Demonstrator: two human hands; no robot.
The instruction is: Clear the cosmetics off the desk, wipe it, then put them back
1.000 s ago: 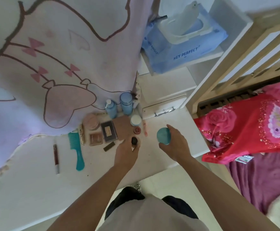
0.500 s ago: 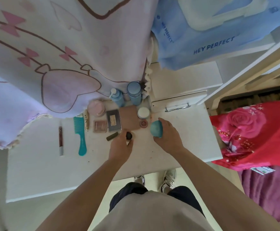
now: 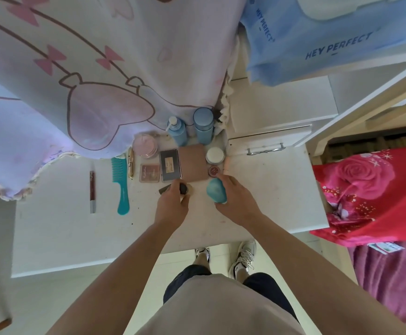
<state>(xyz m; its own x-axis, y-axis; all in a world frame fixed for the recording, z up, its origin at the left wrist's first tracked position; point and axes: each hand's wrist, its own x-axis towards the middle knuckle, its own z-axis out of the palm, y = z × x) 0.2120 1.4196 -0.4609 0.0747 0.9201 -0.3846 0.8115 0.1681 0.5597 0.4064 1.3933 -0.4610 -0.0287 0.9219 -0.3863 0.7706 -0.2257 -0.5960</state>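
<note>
Right hand grips the teal compact just in front of the brown palette; left hand pinches a dark-capped bottle at the palette's front edge. Move each vertically, clear of the red pot touching the palette.

l arm & r arm bare, stretched fwd, angling inward. left hand curled round a small dark-capped bottle, right hand gripping a teal case, fingers wrapped over its far side (backs of both hands face up, hands close but not touching)
</note>
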